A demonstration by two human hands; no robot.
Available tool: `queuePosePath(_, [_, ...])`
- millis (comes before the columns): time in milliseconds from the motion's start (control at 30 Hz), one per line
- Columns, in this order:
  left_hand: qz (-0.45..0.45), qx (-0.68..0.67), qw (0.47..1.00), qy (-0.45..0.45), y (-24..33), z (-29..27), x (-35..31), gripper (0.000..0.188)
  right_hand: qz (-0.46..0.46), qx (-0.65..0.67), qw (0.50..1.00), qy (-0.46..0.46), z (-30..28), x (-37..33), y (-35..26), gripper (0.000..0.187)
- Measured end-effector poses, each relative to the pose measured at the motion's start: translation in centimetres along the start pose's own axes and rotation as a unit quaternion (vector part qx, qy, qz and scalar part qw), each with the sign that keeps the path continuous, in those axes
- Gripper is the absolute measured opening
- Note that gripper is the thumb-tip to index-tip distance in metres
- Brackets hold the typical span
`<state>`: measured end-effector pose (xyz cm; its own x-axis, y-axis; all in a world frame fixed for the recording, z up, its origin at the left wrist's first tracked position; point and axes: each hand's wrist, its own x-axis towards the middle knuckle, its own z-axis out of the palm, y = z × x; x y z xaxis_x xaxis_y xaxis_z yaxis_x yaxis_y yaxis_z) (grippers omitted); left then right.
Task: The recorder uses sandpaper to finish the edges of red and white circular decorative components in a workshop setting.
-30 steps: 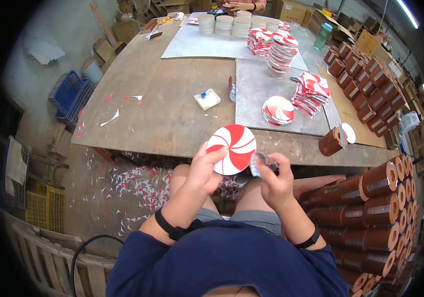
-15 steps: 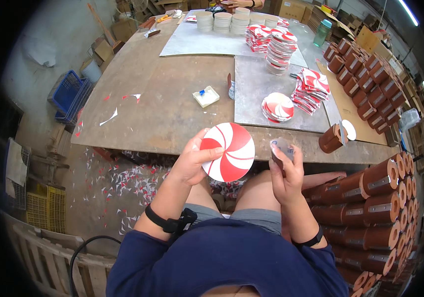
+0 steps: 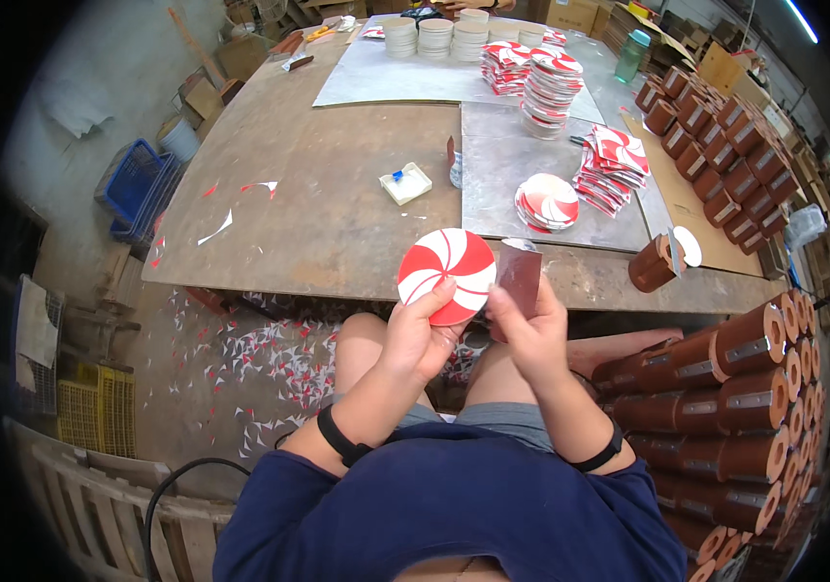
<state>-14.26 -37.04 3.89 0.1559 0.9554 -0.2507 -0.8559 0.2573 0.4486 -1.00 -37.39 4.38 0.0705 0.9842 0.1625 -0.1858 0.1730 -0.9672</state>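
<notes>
My left hand (image 3: 417,335) holds a round red-and-white swirl disc (image 3: 446,273) by its lower edge, above my lap at the table's near edge. My right hand (image 3: 531,330) grips a brown rectangular sheet, like sandpaper (image 3: 518,279), which touches the disc's right edge. Both hands sit close together. A low stack of similar swirl discs (image 3: 547,201) lies on a grey metal sheet (image 3: 493,184) just beyond.
A brown worktable (image 3: 318,194) carries fanned swirl discs (image 3: 614,165), tall disc stacks (image 3: 546,87), white disc stacks (image 3: 434,37), a small white tray (image 3: 406,182). Brown cylinders (image 3: 725,184) line the right side. Red-white scraps (image 3: 260,359) litter the floor; blue crate (image 3: 139,189) at left.
The disc has come closer to me and lower. My right hand moved back in and brought the brown sheet up against the disc's right edge.
</notes>
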Motion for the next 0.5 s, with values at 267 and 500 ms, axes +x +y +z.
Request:
queuePosePath(267, [-0.038, -0.011, 0.999, 0.002, 1.1, 0.5, 0.2, 0.036, -0.398, -0.441, 0.797, -0.112, -1.0, -0.1, -2.5, 0.045])
queuePosePath(500, [-0.038, -0.014, 0.999, -0.033, 1.2, 1.1, -0.1, 0.036, -0.319, -0.449, 0.834, -0.004, -3.7, -0.6, 0.5, 0.049])
